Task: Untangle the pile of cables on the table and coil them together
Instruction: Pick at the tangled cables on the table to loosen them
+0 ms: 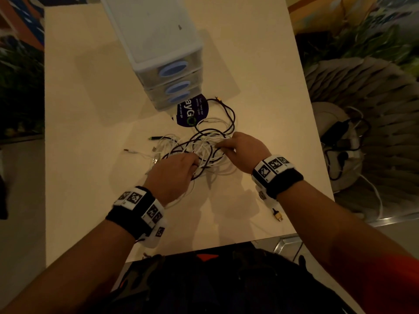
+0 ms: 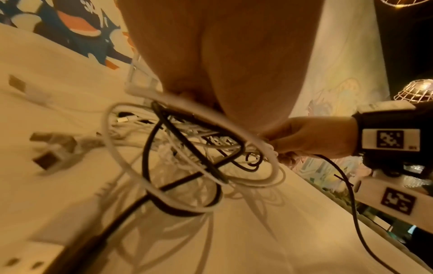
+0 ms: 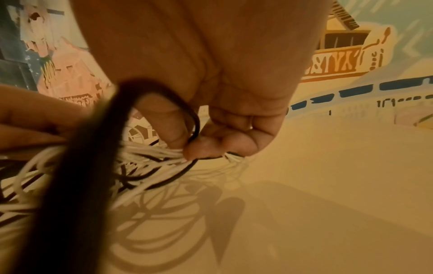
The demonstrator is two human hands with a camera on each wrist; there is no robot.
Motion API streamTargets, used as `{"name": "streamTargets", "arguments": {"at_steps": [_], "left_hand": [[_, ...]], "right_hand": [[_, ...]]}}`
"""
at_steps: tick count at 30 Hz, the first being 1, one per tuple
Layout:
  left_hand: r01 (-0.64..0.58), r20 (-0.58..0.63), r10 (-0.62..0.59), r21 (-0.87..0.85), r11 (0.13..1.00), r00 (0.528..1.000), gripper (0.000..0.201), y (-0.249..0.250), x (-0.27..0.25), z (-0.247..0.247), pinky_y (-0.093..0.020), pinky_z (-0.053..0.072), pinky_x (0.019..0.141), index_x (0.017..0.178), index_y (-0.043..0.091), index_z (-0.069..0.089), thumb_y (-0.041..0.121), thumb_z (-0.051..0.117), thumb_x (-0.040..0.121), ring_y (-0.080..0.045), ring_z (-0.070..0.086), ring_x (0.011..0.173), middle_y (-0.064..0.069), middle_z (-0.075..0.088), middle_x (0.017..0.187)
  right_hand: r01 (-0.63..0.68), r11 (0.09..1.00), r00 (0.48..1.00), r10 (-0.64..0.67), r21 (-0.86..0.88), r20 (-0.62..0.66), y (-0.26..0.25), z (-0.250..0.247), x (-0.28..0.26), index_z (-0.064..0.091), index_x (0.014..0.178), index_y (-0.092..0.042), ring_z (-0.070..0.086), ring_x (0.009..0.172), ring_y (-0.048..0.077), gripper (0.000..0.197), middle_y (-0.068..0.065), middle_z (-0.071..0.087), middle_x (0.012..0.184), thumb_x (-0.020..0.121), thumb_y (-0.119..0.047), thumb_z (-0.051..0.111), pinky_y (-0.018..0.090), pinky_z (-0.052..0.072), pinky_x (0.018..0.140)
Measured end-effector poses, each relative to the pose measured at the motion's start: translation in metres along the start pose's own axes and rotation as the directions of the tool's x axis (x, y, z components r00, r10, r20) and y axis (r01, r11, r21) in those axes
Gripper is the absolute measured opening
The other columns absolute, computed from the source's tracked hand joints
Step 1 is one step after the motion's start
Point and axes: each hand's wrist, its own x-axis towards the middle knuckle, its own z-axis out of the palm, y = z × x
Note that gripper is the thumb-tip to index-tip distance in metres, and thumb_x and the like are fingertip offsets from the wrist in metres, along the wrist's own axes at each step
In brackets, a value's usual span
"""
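Note:
A tangled pile of white and black cables [image 1: 204,150] lies in the middle of the cream table [image 1: 90,109]. My left hand [image 1: 174,171] reaches into its near left side, fingers curled among the strands [image 2: 187,148]. My right hand [image 1: 240,146] pinches a bunch of white and black strands [image 3: 206,153] at the pile's right side; its thumb and fingers [image 3: 211,146] close on them. A black cable with a yellow plug [image 1: 218,99] loops out toward the back. Loose plug ends [image 1: 154,138] lie to the left. Another yellow connector [image 1: 278,215] rests near my right wrist.
A translucent drawer unit with blue handles [image 1: 167,71] stands just behind the pile. A dark round sticker [image 1: 190,112] lies at its foot. The table's right edge [image 1: 317,132] is close to my right arm; a woven chair with chargers [image 1: 344,141] sits beyond.

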Motion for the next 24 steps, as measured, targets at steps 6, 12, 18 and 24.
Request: {"name": "streamTargets", "arguments": {"at_steps": [6, 12, 18, 24], "left_hand": [[0.031, -0.090, -0.040, -0.095, 0.995, 0.995, 0.016, 0.004, -0.006, -0.009, -0.033, 0.036, 0.067, 0.108, 0.013, 0.056, 0.021, 0.041, 0.107, -0.025, 0.055, 0.084, -0.005, 0.061, 0.100], [0.120, -0.144, -0.146, -0.176, 0.977, 0.979, 0.016, 0.003, -0.006, -0.007, -0.032, 0.032, 0.064, 0.111, 0.015, 0.054, 0.023, 0.041, 0.108, -0.022, 0.051, 0.077, 0.001, 0.057, 0.096], [0.166, -0.110, -0.202, -0.270, 0.948, 0.973, 0.012, 0.006, -0.004, -0.013, -0.025, 0.027, 0.055, 0.111, 0.019, 0.055, 0.024, 0.045, 0.106, -0.006, 0.042, 0.065, 0.011, 0.050, 0.085], [0.006, -0.338, -0.050, -0.129, 0.992, 0.940, 0.020, 0.021, -0.012, -0.041, -0.029, 0.040, 0.067, 0.117, 0.024, 0.064, 0.022, 0.058, 0.099, -0.015, 0.052, 0.078, 0.003, 0.057, 0.099]], "right_hand": [[0.067, 0.998, 0.997, -0.067, 0.006, 0.024, -0.007, -0.002, 0.001, 0.069, 0.123, -0.031, 0.059, 0.098, 0.027, 0.030, 0.003, 0.052, 0.104, 0.104, -0.027, 0.046, 0.034, 0.045, 0.080], [0.085, 0.995, 0.989, -0.090, 0.047, 0.120, -0.011, -0.003, -0.003, 0.063, 0.131, -0.027, 0.053, 0.097, 0.025, 0.045, 0.000, 0.041, 0.105, 0.091, -0.045, 0.051, 0.035, 0.045, 0.087], [0.128, 0.990, 0.991, -0.126, -0.051, 0.043, -0.012, 0.000, -0.005, 0.070, 0.116, -0.034, 0.048, 0.096, 0.020, 0.049, -0.003, 0.042, 0.100, 0.077, -0.063, 0.074, 0.034, 0.046, 0.083], [0.111, 0.994, 0.991, -0.109, -0.019, 0.082, -0.011, -0.003, -0.003, 0.072, 0.117, -0.032, 0.047, 0.094, 0.020, 0.047, -0.001, 0.044, 0.101, 0.081, -0.063, 0.071, 0.033, 0.042, 0.081]]}}
